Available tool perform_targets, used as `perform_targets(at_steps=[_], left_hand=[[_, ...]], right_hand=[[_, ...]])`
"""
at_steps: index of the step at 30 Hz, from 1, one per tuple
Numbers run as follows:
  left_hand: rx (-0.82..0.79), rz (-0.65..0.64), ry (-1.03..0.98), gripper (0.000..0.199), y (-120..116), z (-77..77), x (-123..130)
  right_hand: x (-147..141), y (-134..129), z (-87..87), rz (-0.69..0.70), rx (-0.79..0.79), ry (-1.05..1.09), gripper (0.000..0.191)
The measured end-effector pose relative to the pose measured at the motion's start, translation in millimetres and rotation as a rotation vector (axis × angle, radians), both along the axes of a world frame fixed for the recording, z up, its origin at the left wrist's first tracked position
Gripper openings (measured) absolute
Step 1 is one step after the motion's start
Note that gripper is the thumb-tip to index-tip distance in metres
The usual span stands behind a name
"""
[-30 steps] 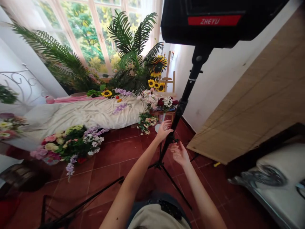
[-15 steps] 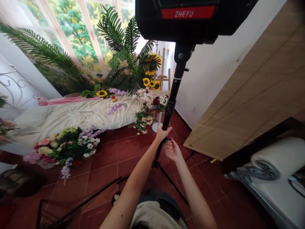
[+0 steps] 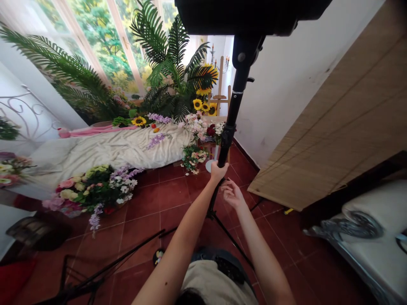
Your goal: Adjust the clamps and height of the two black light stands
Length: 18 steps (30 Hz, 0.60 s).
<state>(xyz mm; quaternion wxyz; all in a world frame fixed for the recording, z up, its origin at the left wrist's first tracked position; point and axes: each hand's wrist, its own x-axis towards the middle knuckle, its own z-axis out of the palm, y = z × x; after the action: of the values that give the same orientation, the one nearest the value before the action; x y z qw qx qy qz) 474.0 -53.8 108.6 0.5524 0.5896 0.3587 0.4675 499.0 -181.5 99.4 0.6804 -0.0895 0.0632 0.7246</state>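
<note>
Left hand (image 3: 218, 172) gripping light stand pole (image 3: 233, 111), right hand (image 3: 232, 194) beside it

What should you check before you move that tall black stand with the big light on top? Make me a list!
1. Left hand wrapped around the light stand pole: ok.
2. Right hand also holding the pole: not ok, it is open beside it.
3. Tripod legs spread on the red tile floor: ok.
4. Light head locked tight on top: cannot tell.
5. Flower arrangement clear of the stand: not ok, it sits close behind.
</note>
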Motion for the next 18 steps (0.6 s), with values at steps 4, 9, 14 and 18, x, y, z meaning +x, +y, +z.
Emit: perform_targets(at_steps=[4,9,14,18], left_hand=[[0.007,-0.014,-0.003,0.030,-1,0.3,1],[0.008,-0.015,0.023,0.031,-3,4.1,-1],[0.029,-0.029,0.026,0.029,-1,3.5,-1],[0.012,-0.020,0.021,0.030,-2,2.7,-1]], right_hand=[[1,1,-1.8,0.021,0.073,0.010,0.028],[1,3,-7.7,0.032,0.149,0.028,0.032],[-3,6,-10.1,-0.117,0.025,-0.487,0.031],[-8,3,-11.7,-0.224,-0.164,-1.117,0.026]])
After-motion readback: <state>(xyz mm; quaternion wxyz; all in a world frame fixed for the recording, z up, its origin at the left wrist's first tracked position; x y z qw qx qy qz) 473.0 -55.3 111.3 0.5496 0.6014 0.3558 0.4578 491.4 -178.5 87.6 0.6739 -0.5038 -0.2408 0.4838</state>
